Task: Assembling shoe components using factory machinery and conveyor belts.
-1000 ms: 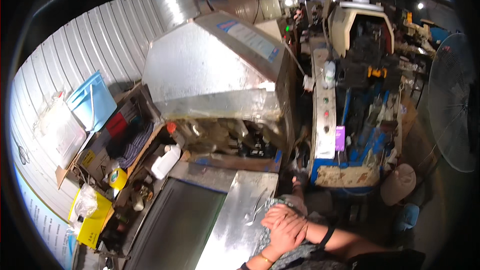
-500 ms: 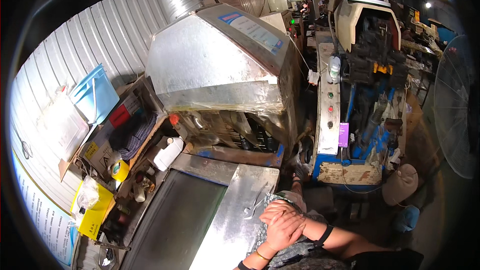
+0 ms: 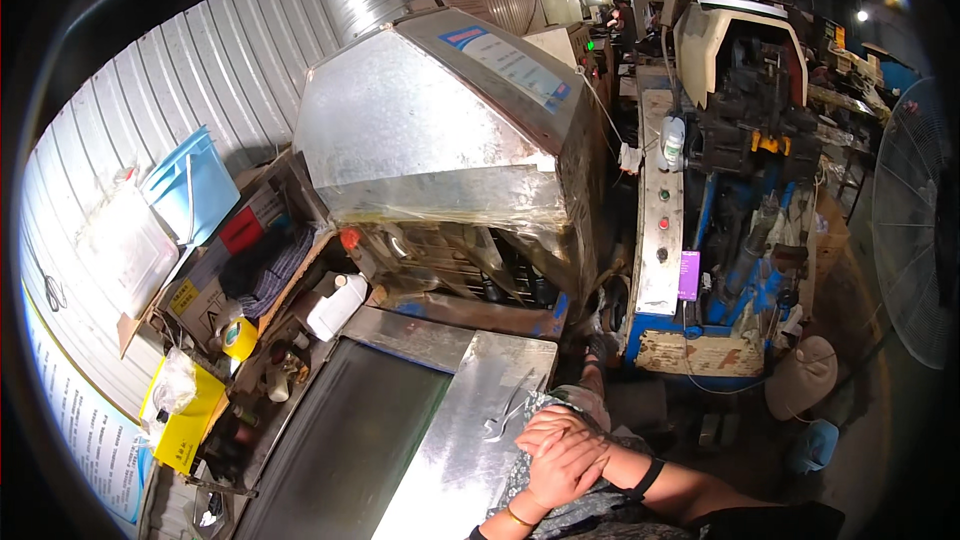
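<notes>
Clasped hands (image 3: 568, 464), blue-and-white hood label (image 3: 508, 64)

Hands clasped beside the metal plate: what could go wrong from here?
1. The thin metal item lies loose on the metal plate; the clasped hands nearby might knock it off.
2. The bracelet might snag if they reach across.
3. The white jug could tip onto the dark belt.
</notes>
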`<action>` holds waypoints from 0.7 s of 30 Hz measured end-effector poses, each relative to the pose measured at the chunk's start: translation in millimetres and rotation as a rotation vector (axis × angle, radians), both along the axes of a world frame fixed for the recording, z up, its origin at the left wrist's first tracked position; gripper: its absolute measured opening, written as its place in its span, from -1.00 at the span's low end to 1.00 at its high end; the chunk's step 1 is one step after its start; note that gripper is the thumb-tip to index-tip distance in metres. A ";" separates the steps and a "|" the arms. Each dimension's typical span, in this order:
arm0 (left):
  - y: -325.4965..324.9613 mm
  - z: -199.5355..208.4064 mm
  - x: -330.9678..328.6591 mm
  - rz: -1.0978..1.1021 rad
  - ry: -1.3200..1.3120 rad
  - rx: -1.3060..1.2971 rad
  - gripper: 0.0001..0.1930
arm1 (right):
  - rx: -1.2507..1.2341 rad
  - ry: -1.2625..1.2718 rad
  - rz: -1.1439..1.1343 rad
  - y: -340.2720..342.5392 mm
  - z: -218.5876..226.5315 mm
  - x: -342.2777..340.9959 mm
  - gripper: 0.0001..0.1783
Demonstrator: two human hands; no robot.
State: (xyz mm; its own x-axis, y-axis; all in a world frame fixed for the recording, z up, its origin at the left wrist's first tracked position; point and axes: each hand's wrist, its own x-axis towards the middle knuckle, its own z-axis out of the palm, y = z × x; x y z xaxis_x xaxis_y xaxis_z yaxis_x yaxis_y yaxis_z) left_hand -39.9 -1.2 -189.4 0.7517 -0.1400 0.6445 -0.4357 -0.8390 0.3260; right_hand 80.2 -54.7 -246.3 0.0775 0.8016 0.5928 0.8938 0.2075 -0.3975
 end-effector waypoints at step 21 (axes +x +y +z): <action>23.5 138.6 6.4 -0.715 0.280 -0.619 -0.45 | 0.008 0.020 -0.105 2.2 9.6 -1.5 -0.89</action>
